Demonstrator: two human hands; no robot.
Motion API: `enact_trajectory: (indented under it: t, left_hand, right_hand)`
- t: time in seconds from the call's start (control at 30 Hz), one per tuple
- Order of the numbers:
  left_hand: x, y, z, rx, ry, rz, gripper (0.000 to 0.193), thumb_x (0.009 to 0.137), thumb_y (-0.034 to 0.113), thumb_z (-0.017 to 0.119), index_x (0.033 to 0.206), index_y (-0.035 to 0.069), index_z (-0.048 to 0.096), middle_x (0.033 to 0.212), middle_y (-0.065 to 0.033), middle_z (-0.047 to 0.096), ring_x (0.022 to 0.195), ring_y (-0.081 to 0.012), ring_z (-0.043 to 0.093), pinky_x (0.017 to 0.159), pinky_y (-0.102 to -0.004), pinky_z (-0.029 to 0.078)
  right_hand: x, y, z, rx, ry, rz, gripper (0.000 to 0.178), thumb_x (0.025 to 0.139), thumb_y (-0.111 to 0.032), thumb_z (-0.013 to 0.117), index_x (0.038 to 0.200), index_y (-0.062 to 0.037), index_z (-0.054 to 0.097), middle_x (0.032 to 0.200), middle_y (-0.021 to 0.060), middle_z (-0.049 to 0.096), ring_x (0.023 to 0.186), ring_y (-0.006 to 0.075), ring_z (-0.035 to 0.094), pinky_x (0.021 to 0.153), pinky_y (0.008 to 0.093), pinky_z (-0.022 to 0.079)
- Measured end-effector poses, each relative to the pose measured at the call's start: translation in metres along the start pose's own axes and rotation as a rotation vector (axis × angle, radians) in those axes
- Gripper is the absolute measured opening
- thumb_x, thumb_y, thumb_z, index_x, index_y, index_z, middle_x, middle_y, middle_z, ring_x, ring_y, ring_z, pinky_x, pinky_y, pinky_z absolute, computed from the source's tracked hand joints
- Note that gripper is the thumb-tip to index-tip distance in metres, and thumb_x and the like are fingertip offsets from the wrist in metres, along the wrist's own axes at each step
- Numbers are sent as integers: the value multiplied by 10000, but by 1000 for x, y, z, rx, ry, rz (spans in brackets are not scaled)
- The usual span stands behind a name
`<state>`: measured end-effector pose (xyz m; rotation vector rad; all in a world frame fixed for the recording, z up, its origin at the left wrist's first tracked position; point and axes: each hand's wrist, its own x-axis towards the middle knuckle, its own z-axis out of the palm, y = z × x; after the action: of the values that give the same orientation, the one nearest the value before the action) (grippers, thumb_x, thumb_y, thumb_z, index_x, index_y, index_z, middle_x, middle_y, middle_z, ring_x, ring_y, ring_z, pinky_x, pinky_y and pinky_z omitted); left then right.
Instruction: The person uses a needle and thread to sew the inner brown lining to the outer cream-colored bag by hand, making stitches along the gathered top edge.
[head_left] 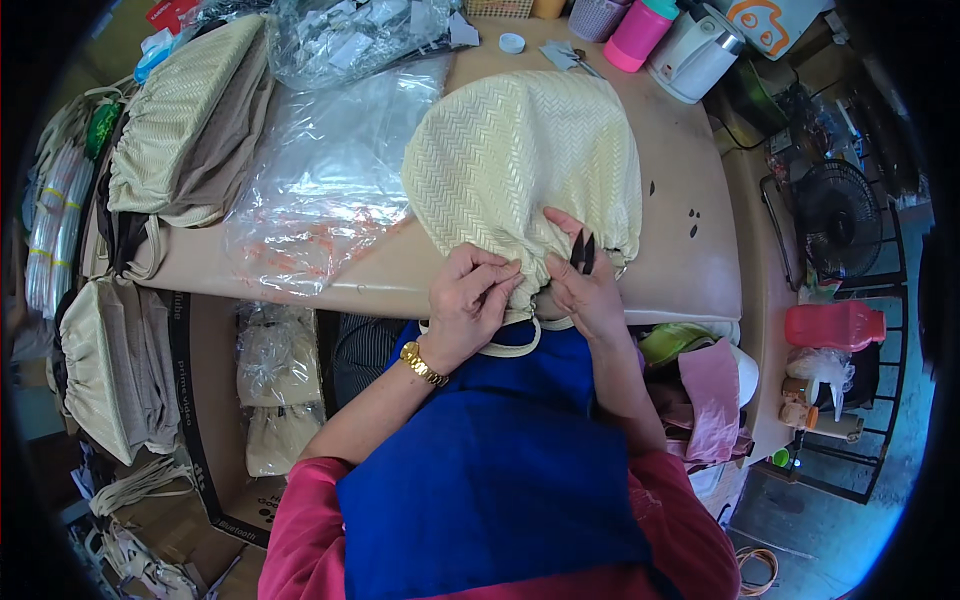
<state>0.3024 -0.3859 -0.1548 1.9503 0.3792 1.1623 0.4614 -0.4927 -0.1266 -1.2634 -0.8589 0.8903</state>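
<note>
One tan table [690,275] bears the bag [530,150], fan [838,215] at right.

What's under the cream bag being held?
Tan table shows around the bag; its handle hangs past the edge, over the blue apron. Clear plastic lies at its left; whether that runs underneath, or anything else does, is covered.

Before me, beige table [685,285] with rounded corner, few dark marks [693,231] toward right end. Off to my right, black metal rack [904,325], black fan [838,215], grey-blue floor [810,525], bluish light strongest lower right.
</note>
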Motion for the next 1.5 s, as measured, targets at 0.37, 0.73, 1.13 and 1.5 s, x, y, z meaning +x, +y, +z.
enact_trajectory:
  t: [0.37, 0.73, 1.13, 1.5]
  left_hand:
    - [-7, 5, -21, -35, -7, -175, 78, 887, 22, 656, 840, 0, 598, 897, -122, 608, 797, -232, 595, 719, -317, 495]
    - [-16, 18, -15, -141, -31, -281, 137, 931, 89, 633, 830, 5, 596, 1063, -114, 568, 1007, -215, 538, 916, -333, 438]
    - [-26, 25, -24, -7, -150, -203, 90, 908, 47, 625, 840, 8, 582, 1012, -136, 532, 960, -265, 532, 869, -338, 441]
    - [-52, 32, -44, -178, -888, -173, 730, 905, 188, 682, 1507, 14, 309, 1529, -247, 351, 1417, -422, 327, 1177, -436, 299]
  right_hand:
    - [-53, -49, 31, -1096, 266, -304, 370, 829, -137, 741, 1176, -69, 632, 1029, 107, 550, 877, 291, 622, 736, 419, 507]
    - [-41, -39, 49, -1212, 195, -456, 334, 720, -82, 784, 1017, -111, 636, 892, 55, 534, 759, 242, 605, 682, 376, 467]
    - [-47, -6, 41, -868, 360, -441, 227, 748, -79, 788, 883, -82, 606, 780, 72, 503, 689, 234, 578, 603, 352, 448]
    - [-46, 8, 46, -685, 276, -192, 232, 792, -122, 807, 882, 22, 649, 903, 89, 626, 761, 160, 608, 659, 298, 484]
